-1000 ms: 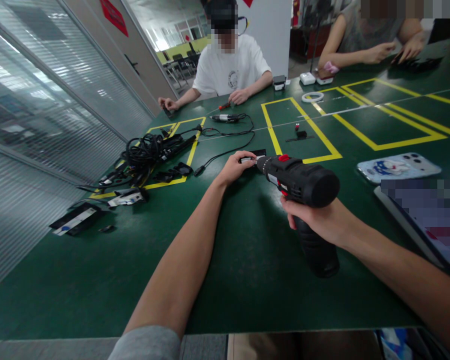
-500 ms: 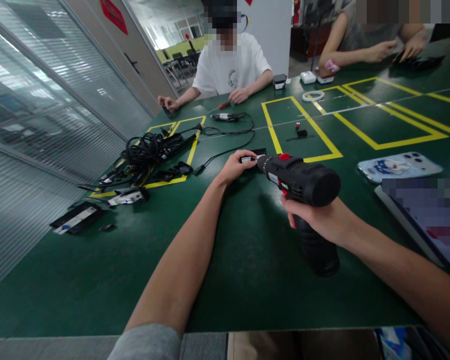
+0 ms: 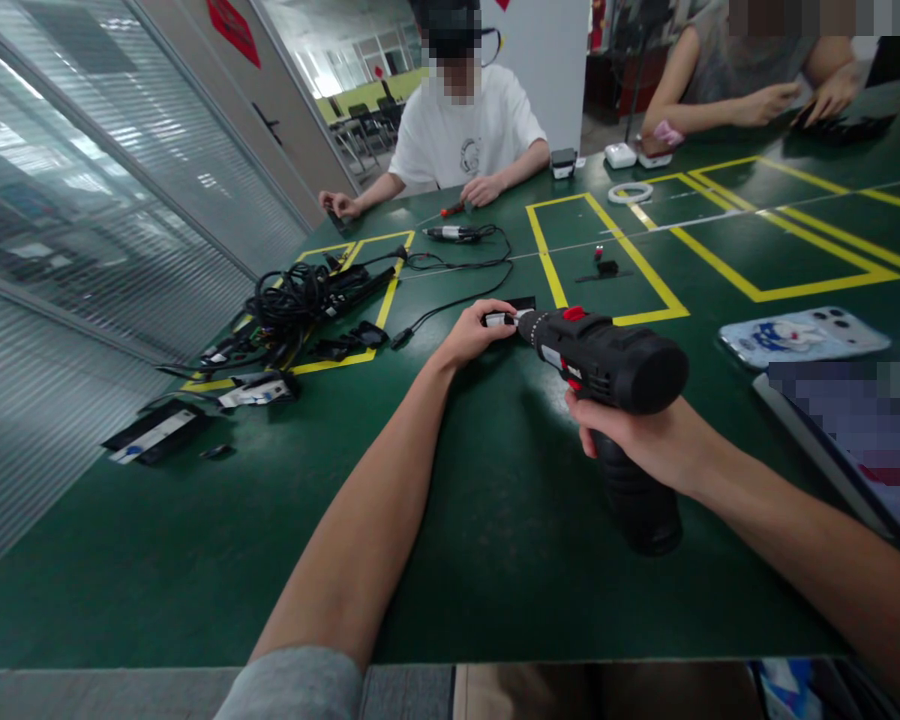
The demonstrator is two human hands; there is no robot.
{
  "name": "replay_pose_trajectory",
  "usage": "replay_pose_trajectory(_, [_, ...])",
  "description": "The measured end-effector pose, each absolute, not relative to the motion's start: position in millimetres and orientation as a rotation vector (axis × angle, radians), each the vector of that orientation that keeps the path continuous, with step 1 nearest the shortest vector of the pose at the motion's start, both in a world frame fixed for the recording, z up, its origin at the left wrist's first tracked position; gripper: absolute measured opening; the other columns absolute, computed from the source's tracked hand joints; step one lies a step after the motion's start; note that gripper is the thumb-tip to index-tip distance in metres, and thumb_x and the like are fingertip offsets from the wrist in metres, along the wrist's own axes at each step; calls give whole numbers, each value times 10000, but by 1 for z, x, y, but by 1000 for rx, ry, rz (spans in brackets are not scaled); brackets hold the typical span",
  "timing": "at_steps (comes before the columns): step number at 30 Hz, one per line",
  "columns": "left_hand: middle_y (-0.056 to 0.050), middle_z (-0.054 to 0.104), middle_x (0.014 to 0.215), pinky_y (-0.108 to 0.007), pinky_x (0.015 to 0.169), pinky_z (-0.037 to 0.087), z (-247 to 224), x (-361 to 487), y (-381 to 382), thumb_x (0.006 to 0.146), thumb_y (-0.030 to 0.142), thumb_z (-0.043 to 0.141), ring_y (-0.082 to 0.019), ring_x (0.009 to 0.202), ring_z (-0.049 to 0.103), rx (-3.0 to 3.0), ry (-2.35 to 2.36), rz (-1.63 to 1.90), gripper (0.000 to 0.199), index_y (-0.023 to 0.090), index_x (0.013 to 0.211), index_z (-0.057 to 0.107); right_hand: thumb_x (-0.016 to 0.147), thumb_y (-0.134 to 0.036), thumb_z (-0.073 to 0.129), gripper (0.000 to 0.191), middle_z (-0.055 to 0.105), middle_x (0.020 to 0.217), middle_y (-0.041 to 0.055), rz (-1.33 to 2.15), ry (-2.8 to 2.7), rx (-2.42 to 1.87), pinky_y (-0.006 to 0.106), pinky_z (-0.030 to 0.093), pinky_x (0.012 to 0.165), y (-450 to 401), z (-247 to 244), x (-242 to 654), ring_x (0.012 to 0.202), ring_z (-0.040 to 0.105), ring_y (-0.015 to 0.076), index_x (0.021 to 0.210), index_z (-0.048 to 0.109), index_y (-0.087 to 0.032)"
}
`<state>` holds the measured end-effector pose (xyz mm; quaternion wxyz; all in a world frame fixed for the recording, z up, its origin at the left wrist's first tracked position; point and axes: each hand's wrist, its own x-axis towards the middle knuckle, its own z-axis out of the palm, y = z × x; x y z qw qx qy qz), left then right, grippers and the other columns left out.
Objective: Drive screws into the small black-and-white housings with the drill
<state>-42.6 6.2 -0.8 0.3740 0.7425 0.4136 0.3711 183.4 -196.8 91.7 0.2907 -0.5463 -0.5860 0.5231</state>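
Note:
A black cordless drill (image 3: pixel 607 358) with red switches is gripped by my right hand (image 3: pixel 637 432), its fingers wrapped round the handle. The drill points left and forward, its chuck close to the fingers of my left hand (image 3: pixel 474 335). My left hand is closed on a small black part with a silvery face (image 3: pixel 499 320), held at the table. The drill tip meets or nearly meets this part; I cannot tell which. Behind it a dark flat piece (image 3: pixel 523 303) shows, perhaps belonging to the same part.
A tangle of black cables (image 3: pixel 292 305) lies at left, near a black box with a pale label (image 3: pixel 154 432). A pen-shaped electric tool (image 3: pixel 451 233) lies ahead. At right are a phone (image 3: pixel 802 337) and a tablet-like device (image 3: pixel 862 450). Two people sit across the green table (image 3: pixel 270 560).
The whole view has shifted slightly. My hands, the drill and the small part hold nearly the same positions relative to each other.

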Motion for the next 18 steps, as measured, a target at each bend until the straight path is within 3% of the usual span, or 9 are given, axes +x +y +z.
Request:
replay_pose_trajectory(6, [-36, 659, 1043, -321, 913, 453, -1, -42, 6, 641, 217, 709, -175, 943, 578, 1873, 1079, 942, 387, 184, 1027, 702, 807, -281, 614, 246, 647, 607, 12, 1354, -1621, -1395, 352, 454, 652, -196, 86, 186, 584, 597, 168, 569, 607, -219])
replay_pose_trajectory(18, [-41, 653, 1052, -303, 879, 465, -1, -41, 6, 649, 216, 711, -162, 925, 586, 1858, 1083, 967, 381, 174, 1028, 697, 790, -255, 610, 211, 644, 586, 18, 1377, -1582, -1412, 354, 454, 634, -196, 90, 184, 577, 599, 176, 583, 588, -220])
